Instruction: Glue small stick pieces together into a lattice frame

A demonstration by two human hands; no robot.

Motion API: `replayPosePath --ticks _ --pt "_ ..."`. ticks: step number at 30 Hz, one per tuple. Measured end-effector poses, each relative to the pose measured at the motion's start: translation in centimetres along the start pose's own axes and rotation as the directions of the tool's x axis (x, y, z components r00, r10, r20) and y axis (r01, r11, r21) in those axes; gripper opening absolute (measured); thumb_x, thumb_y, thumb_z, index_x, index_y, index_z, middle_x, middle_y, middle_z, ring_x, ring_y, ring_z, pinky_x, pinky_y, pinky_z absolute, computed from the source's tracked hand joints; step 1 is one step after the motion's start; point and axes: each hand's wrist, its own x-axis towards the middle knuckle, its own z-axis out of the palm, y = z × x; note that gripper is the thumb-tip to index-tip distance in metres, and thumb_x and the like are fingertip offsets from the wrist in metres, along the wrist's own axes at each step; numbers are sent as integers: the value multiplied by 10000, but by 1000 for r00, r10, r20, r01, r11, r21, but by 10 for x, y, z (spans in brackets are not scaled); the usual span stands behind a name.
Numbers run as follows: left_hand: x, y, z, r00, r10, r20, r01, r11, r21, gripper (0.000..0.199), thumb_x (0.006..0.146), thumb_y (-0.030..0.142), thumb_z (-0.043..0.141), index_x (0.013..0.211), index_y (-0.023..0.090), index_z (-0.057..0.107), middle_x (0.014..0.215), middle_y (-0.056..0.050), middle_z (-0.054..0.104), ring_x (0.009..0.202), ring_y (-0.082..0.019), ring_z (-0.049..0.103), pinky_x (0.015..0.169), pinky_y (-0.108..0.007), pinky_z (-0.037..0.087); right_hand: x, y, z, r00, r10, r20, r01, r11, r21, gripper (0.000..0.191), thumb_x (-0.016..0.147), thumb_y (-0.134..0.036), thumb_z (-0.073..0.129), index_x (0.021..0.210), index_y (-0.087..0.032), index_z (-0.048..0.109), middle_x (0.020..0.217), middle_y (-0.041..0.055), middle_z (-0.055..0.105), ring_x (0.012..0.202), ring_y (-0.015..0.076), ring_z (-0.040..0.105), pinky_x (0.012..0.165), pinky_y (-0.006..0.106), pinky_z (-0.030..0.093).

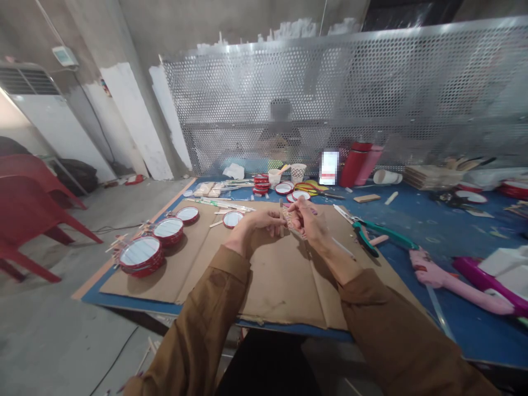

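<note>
My left hand (267, 221) is closed around a narrow flat wooden stick (281, 220), which stands nearly upright at the fingertips. My right hand (310, 221), just beside it, has its fingers bent together on a small pale piece with a patterned surface (292, 221); its exact kind is hard to make out. Both hands are over a brown cardboard sheet (284, 280). Left of them lies a small red-rimmed round piece with a white top (233, 219). Further left, three red drum-like rounds, among them a large one (141, 254), stand in a row with sticks at their sides.
Green-handled pliers (388, 234) and a pink glue gun (437, 269) lie on the blue table (474, 341) at right. Behind stand paper cups (297, 173), a phone (329, 168), a red bottle (355, 165) and a perforated metal panel (247, 99). Yellow scissors (311, 188) lie there too.
</note>
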Motion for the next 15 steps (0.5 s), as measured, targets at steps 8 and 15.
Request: replayPosePath --ticks 8,15 --pt "2 -2 -1 1000 -5 2 5 1000 9 315 858 438 653 853 131 583 602 -8 629 536 -94 590 595 -223 436 1 1 0 1000 14 24 -14 1000 -6 640 682 -850 570 718 -211 539 361 -87 414 272 61 297 285 195 213" --pt "2 -1 -1 1000 1 16 -1 1000 7 295 875 418 635 845 130 579 609 -14 633 547 -96 595 593 -220 440 0 1 -1 999 25 28 -24 999 -23 640 682 -854 564 720 -215 543 366 -82 425 276 65 310 282 193 223"
